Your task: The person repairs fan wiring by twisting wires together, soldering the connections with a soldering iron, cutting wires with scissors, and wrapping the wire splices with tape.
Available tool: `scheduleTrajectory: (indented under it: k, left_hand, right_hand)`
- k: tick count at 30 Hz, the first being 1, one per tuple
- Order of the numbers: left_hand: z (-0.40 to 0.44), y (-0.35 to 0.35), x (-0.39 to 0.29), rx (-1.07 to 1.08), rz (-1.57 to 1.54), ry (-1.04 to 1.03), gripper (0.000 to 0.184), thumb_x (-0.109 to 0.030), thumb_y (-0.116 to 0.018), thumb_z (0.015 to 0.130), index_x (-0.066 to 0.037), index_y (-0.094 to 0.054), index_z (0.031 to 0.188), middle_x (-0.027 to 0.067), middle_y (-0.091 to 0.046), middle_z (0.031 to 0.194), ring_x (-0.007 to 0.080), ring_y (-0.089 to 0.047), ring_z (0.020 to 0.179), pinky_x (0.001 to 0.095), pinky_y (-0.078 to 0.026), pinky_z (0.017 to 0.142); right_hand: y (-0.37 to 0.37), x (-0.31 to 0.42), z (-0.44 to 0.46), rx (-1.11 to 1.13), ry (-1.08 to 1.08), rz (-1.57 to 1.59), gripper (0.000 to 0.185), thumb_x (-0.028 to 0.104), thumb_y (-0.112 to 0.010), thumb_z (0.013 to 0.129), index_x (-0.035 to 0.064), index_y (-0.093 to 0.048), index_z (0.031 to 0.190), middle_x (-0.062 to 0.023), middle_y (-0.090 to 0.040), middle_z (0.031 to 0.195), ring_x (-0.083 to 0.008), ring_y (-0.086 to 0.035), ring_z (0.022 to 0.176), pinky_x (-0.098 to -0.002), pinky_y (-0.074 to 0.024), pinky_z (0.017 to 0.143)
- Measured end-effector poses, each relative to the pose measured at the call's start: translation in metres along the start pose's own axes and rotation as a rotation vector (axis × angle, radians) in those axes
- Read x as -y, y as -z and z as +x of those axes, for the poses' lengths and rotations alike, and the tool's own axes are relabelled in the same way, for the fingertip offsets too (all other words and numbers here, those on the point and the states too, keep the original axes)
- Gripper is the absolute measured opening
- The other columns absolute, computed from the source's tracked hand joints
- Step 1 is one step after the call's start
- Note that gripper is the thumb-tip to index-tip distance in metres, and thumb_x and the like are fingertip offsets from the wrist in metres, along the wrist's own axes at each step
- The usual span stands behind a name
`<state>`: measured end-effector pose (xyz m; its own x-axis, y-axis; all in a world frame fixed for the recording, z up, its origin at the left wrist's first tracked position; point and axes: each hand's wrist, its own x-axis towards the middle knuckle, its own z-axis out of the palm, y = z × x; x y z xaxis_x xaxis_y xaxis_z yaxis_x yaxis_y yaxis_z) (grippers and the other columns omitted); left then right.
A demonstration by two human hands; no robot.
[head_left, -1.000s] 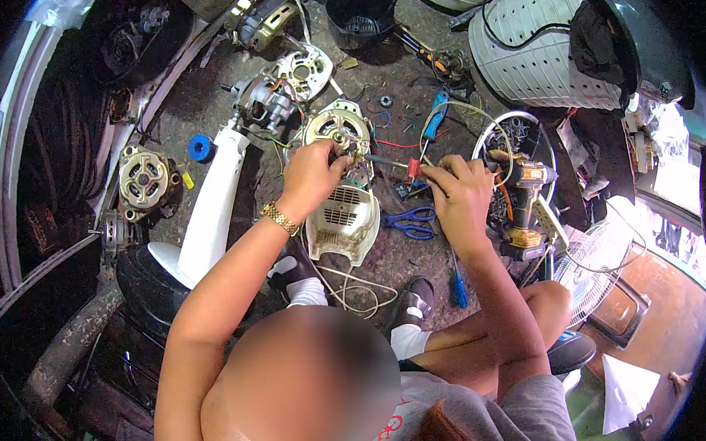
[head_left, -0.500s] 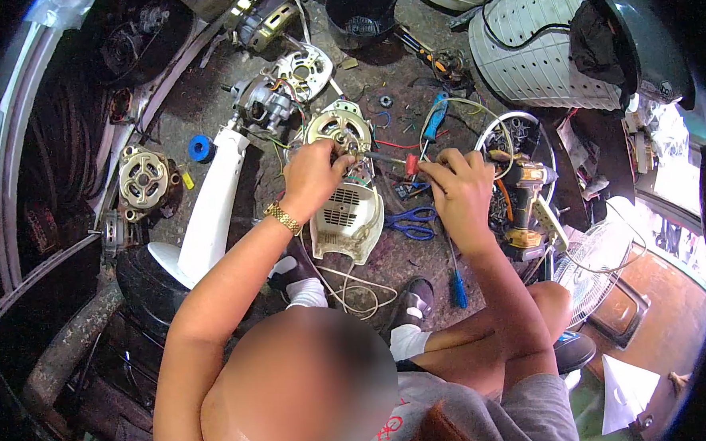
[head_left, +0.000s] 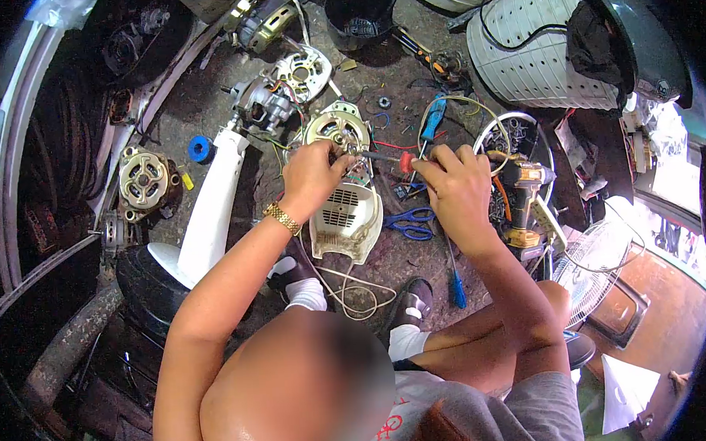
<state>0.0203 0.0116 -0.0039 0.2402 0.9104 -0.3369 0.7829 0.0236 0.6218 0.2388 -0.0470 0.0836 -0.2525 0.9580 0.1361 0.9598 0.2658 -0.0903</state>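
My right hand [head_left: 459, 184] grips a screwdriver by its red handle [head_left: 406, 163], fingers closed around the end. The shaft runs left towards the round metal motor [head_left: 334, 127] of a fan. At the motor's lower edge my left hand [head_left: 312, 173] is closed, thumb and fingers pinching by the screwdriver's tip; the exact small part between them is hidden. Below the motor lies its off-white vented housing [head_left: 344, 233]. Blue-handled scissors [head_left: 411, 224] rest beside the housing, under my right hand. A screwdriver with a blue handle [head_left: 435, 120] lies above that hand.
A white fan stand [head_left: 215, 204] with another motor [head_left: 265, 105] stands at left. A cordless drill [head_left: 526, 175] is by a round tray of small parts at right. Another blue screwdriver [head_left: 459, 291] lies near the shoes. White perforated drums [head_left: 531, 43] stand at the upper right.
My right hand has shifted slightly left, its fingers rolled on the red handle, which has turned. My left hand stays at the motor.
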Motion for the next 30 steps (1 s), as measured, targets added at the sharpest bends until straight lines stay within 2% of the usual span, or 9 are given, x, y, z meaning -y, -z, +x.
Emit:
scheduleTrajectory:
  k: [7, 10, 13, 14, 17, 25, 27, 29, 30]
  left_hand:
    - [0.002, 0.002, 0.000, 0.007, -0.010, 0.002, 0.033, -0.038, -0.073, 0.079, -0.006, -0.069, 0.080, 0.0160, -0.068, 0.077, 0.0351, -0.067, 0.075, 0.0461, -0.051, 0.066]
    - [0.000, 0.001, -0.003, 0.000, 0.017, -0.020, 0.032, -0.038, -0.073, 0.079, -0.006, -0.069, 0.080, 0.0161, -0.068, 0.077, 0.0351, -0.067, 0.074, 0.0462, -0.051, 0.065]
    - [0.001, 0.003, -0.002, -0.008, 0.038, -0.013, 0.032, -0.037, -0.073, 0.079, -0.006, -0.069, 0.080, 0.0161, -0.068, 0.075, 0.0350, -0.066, 0.073, 0.0462, -0.051, 0.065]
    - [-0.002, 0.002, 0.001, -0.012, 0.032, -0.005, 0.032, -0.037, -0.073, 0.079, -0.006, -0.069, 0.080, 0.0161, -0.068, 0.075, 0.0351, -0.067, 0.073, 0.0461, -0.051, 0.065]
    - [-0.002, 0.005, -0.003, 0.031, 0.006, 0.025, 0.031, -0.037, -0.073, 0.079, -0.006, -0.069, 0.081, 0.0161, -0.067, 0.074, 0.0353, -0.066, 0.074, 0.0463, -0.051, 0.065]
    - [-0.003, 0.005, 0.000, 0.039, -0.012, 0.022, 0.029, -0.036, -0.073, 0.079, -0.007, -0.070, 0.085, 0.0155, -0.068, 0.076, 0.0346, -0.067, 0.074, 0.0448, -0.051, 0.065]
    - [-0.002, 0.005, 0.003, 0.039, -0.020, 0.013, 0.029, -0.036, -0.073, 0.079, -0.007, -0.071, 0.087, 0.0153, -0.069, 0.077, 0.0341, -0.067, 0.075, 0.0440, -0.051, 0.065]
    - [-0.003, 0.006, 0.005, 0.049, -0.098, 0.035, 0.032, -0.036, -0.073, 0.080, -0.006, -0.071, 0.091, 0.0148, -0.069, 0.079, 0.0325, -0.067, 0.074, 0.0429, -0.051, 0.066]
    - [-0.003, 0.005, 0.007, 0.036, -0.106, 0.001, 0.033, -0.034, -0.074, 0.079, -0.005, -0.071, 0.095, 0.0145, -0.069, 0.081, 0.0310, -0.068, 0.073, 0.0413, -0.051, 0.065]
  right_hand:
    - [-0.001, 0.003, -0.003, 0.044, 0.016, -0.003, 0.022, 0.012, -0.071, 0.071, 0.0164, -0.072, 0.093, -0.0013, -0.057, 0.084, -0.0223, -0.055, 0.076, -0.0366, -0.0435, 0.065]
    - [-0.016, 0.003, -0.010, 0.066, -0.160, 0.093, 0.020, 0.011, -0.071, 0.076, 0.0116, -0.072, 0.096, -0.0073, -0.060, 0.084, -0.0275, -0.061, 0.076, -0.0368, -0.0487, 0.065]
    - [-0.015, -0.009, -0.013, -0.048, -0.371, 0.270, 0.021, 0.011, -0.071, 0.077, 0.0099, -0.071, 0.098, -0.0087, -0.062, 0.085, -0.0285, -0.063, 0.076, -0.0364, -0.0489, 0.067]
    - [-0.012, -0.013, -0.017, 0.002, -0.391, 0.319, 0.022, 0.012, -0.071, 0.076, 0.0096, -0.072, 0.098, -0.0084, -0.064, 0.085, -0.0282, -0.064, 0.076, -0.0352, -0.0486, 0.066]
    - [-0.002, -0.012, -0.021, 0.109, -0.313, 0.367, 0.017, 0.015, -0.071, 0.077, 0.0126, -0.072, 0.093, -0.0066, -0.059, 0.081, -0.0277, -0.062, 0.074, -0.0375, -0.0475, 0.063]
    - [-0.002, -0.015, -0.016, 0.128, -0.304, 0.372, 0.018, 0.014, -0.070, 0.077, 0.0123, -0.072, 0.095, -0.0067, -0.061, 0.081, -0.0285, -0.063, 0.076, -0.0373, -0.0488, 0.065]
    - [-0.010, -0.021, -0.015, 0.027, -0.376, 0.437, 0.023, 0.014, -0.068, 0.080, 0.0089, -0.069, 0.102, -0.0095, -0.065, 0.089, -0.0295, -0.065, 0.079, -0.0362, -0.0498, 0.068]
    - [-0.022, -0.036, -0.012, 0.042, -0.672, 0.663, 0.025, 0.017, -0.061, 0.090, 0.0007, -0.064, 0.109, -0.0143, -0.068, 0.103, -0.0238, -0.067, 0.084, -0.0347, -0.0508, 0.074]
    - [-0.038, -0.052, -0.011, -0.021, -0.714, 0.743, 0.028, 0.016, -0.058, 0.092, -0.0003, -0.061, 0.114, -0.0095, -0.063, 0.088, -0.0175, -0.059, 0.070, -0.0310, -0.0464, 0.062]
